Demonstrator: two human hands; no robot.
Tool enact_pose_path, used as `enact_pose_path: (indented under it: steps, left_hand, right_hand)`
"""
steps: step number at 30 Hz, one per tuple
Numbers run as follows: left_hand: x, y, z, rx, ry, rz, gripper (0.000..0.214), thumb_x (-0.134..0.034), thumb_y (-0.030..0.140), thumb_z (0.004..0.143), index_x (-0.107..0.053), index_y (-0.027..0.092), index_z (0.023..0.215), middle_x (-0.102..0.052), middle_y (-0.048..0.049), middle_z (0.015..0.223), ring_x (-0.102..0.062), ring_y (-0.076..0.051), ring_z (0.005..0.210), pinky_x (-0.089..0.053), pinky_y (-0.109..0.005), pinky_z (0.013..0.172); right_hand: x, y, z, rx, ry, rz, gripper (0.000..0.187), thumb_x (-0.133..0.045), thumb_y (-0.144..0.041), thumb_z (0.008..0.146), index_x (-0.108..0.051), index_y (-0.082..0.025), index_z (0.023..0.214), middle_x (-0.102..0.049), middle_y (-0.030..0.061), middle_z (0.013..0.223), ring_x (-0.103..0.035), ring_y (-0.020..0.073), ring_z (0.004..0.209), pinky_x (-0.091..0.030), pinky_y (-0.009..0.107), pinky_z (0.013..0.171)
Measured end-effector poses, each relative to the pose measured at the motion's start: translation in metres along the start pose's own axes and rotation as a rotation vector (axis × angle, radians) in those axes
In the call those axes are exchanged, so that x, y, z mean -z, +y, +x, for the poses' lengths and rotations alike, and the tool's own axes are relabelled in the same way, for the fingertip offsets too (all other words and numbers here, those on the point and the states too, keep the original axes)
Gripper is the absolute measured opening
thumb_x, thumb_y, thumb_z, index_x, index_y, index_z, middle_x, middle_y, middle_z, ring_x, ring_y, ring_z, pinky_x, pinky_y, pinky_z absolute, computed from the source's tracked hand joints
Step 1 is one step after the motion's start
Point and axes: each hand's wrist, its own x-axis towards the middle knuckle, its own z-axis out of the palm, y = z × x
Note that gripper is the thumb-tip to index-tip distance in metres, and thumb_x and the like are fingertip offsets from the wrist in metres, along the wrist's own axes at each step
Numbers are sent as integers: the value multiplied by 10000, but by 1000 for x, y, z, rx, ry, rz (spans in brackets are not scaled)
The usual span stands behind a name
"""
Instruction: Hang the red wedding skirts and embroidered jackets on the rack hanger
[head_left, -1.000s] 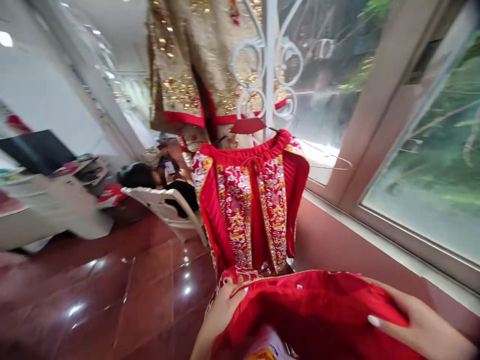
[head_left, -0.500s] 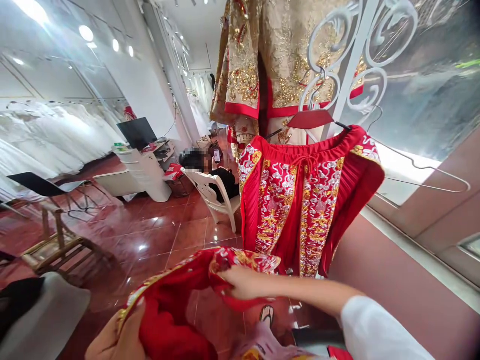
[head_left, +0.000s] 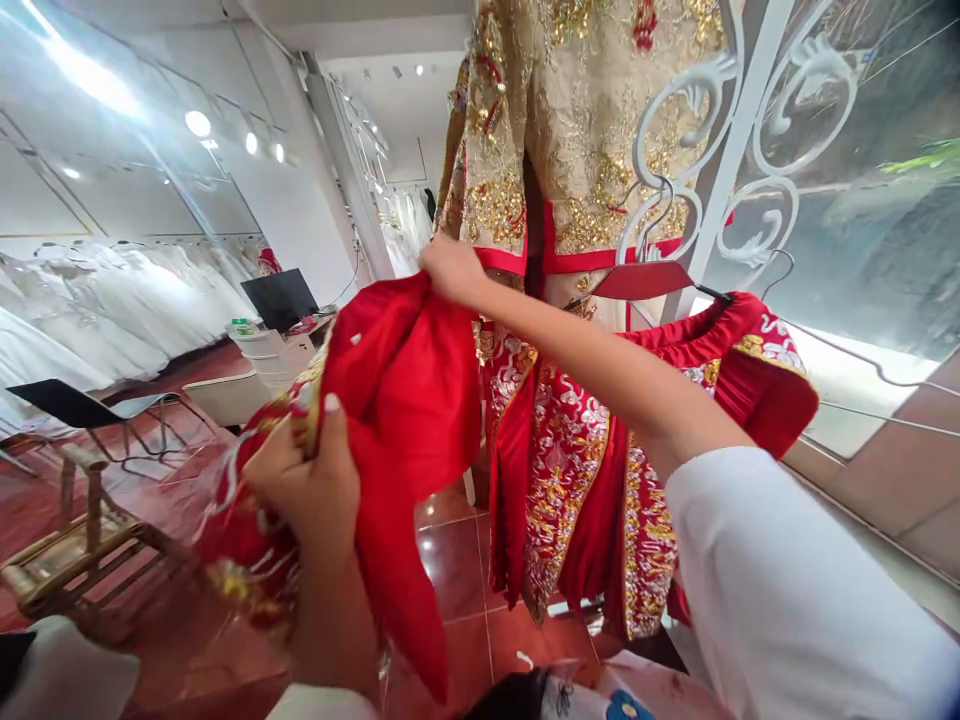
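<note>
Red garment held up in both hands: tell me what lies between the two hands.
In the head view, only the red garment spans the stretch between the left hand and the right hand; both grip its cloth.

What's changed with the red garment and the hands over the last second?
Both hands lifted the red garment from low in front up to chest height. The right hand now pinches its top edge; the left hand grips the embroidered edge. The hanging embroidered skirt stayed on its hanger.
</note>
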Motion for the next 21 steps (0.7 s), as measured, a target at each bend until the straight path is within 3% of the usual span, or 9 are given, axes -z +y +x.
enact_pose_path:
  steps: [3,7,10,12,14,16,18,21]
  left_hand:
    - [-37,15,26,-46,-9,-117,430,-567,247,745,-268,175,443,-194,69,446,-207,-63,461,-146,-255,485]
    - [-71,65,36,-80,0,-295,400,-531,220,801,-283,186,490,-238,62,473,-254,-74,485,-186,-260,505]
    - [-99,107,1,-106,-250,-358,351,-484,305,874,-375,194,559,-392,34,515,-341,-90,492,-237,-271,516]
    - [-123,124,-38,-153,-563,-366,274,-451,370,896,-485,197,687,-485,7,570,-429,-110,512,-287,-273,533]
    - [-148,129,-81,-133,-829,-331,221,-410,373,912,-534,196,867,-567,-39,665,-529,-149,583,-336,-284,564]
    - [-166,123,-115,-34,-979,-238,225,-420,354,904,-509,175,1008,-620,-102,802,-597,-201,694,-378,-302,596]
    - [-168,114,-135,54,-1024,-203,280,-474,372,874,-478,158,1054,-625,-148,929,-618,-238,808,-420,-317,642]
    - [-138,104,-131,106,-1062,-368,312,-506,451,847,-497,180,999,-633,-105,917,-622,-198,788,-468,-297,666]
  right_hand:
    - [28,42,3,-90,171,-164,345,-327,-12,847,-585,-23,1076,-563,189,1115,-516,248,1065,-390,397,907]
    - [62,94,-22,-227,342,-366,332,-333,-7,810,-615,0,986,-606,181,959,-551,282,977,-435,406,805]
    - [73,118,-53,-235,354,-451,294,-356,-21,792,-625,-8,910,-621,181,897,-537,280,952,-416,416,801]
    - [70,126,-71,-211,293,-506,276,-371,-34,785,-632,-27,876,-631,179,879,-536,259,929,-388,418,823]
    - [62,131,-85,-209,227,-536,262,-378,-47,783,-637,-39,826,-634,168,828,-544,229,892,-356,423,858]
    - [53,135,-93,-196,201,-520,249,-383,-71,787,-630,-58,762,-620,144,764,-545,201,848,-326,433,889]
    - [46,140,-95,-154,220,-461,248,-379,-92,792,-616,-81,720,-607,124,740,-538,189,821,-309,450,896]
    - [43,147,-96,-81,266,-366,255,-365,-106,793,-607,-105,714,-613,119,772,-532,200,834,-302,461,884]
